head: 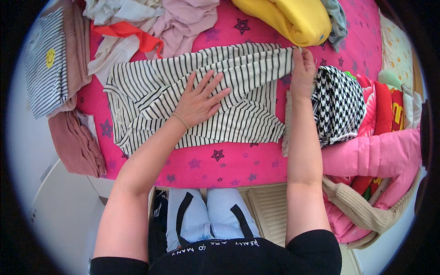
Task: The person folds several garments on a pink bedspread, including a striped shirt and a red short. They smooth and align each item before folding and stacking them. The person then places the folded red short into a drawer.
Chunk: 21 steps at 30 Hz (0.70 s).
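Observation:
A black-and-white striped long-sleeved shirt lies spread sideways on a pink star-patterned sheet, its neckline towards the left. My left hand rests flat on the shirt's middle, fingers apart, with a thin band at the wrist. My right hand pinches the cuff end of one striped sleeve, which is drawn out to the right across the shirt. The other sleeve lies folded over the near side of the shirt.
Folded clothes and brown garments are stacked at left. Pink and white clothes and a yellow garment lie at the far side. A houndstooth garment and a pink padded jacket are at right.

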Tool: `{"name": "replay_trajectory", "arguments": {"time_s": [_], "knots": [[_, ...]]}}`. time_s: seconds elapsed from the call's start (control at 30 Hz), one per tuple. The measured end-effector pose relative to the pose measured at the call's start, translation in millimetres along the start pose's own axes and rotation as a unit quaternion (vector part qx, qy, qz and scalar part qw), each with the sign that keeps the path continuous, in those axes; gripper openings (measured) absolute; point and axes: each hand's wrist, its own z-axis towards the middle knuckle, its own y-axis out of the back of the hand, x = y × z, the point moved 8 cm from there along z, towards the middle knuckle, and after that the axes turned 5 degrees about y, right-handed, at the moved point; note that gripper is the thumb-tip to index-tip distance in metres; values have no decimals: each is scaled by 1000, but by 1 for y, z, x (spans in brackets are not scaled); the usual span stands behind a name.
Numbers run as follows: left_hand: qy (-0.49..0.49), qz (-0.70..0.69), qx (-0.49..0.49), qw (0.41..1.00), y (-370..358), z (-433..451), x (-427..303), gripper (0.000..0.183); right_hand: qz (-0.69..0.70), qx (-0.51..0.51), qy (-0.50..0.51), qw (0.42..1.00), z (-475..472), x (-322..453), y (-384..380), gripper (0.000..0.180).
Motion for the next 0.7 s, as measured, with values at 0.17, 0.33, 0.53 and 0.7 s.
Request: {"name": "replay_trajectory", "arguments": {"time_s": [0.17,0.33,0.53,0.7], "knots": [[17,-15,-7,1000,-2,-3,5,57,-196,-1,100,976,-3,14,-2,15],[27,-27,-9,999,0,7,0,52,-543,55,170,821,1,-19,2,19],[33,-29,-16,999,-4,-2,7,50,-527,69,313,787,-55,34,-45,31],[15,-20,-16,1000,-3,0,3,49,-543,330,268,724,-118,-9,-115,49]]}}
